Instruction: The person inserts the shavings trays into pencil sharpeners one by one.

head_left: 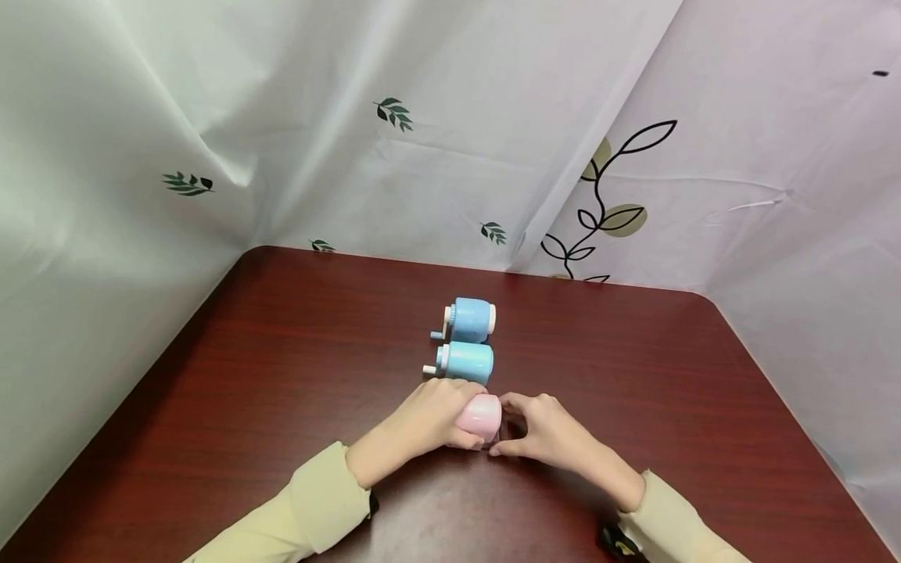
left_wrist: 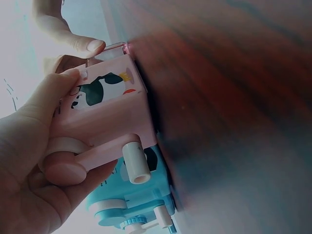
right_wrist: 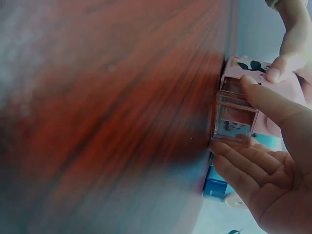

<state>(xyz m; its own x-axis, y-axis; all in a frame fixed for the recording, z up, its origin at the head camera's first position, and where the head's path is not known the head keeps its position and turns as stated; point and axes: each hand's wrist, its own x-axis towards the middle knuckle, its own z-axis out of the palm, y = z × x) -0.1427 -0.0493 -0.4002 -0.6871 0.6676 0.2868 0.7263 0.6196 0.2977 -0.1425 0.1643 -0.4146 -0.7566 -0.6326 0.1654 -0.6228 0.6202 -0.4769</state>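
A pink hand-crank pencil sharpener (head_left: 481,417) lies on the table, and my left hand (head_left: 429,418) grips its body. In the left wrist view the pink crank with its white knob (left_wrist: 136,163) faces the camera, and a printed picture shows beside the thumb. At the sharpener's other end, a clear shavings drawer (right_wrist: 237,117) sticks partly out. My right hand (head_left: 552,430) holds this drawer between thumb and fingers. Just beyond the pink sharpener are a light blue sharpener (head_left: 470,361) and a darker blue sharpener (head_left: 472,319), their cranks to the left.
The dark red wooden table (head_left: 317,328) has a glossy top. White curtain-like sheeting (head_left: 450,180) with leaf prints hangs behind it and along both sides. The two blue sharpeners stand close together in a row with the pink one.
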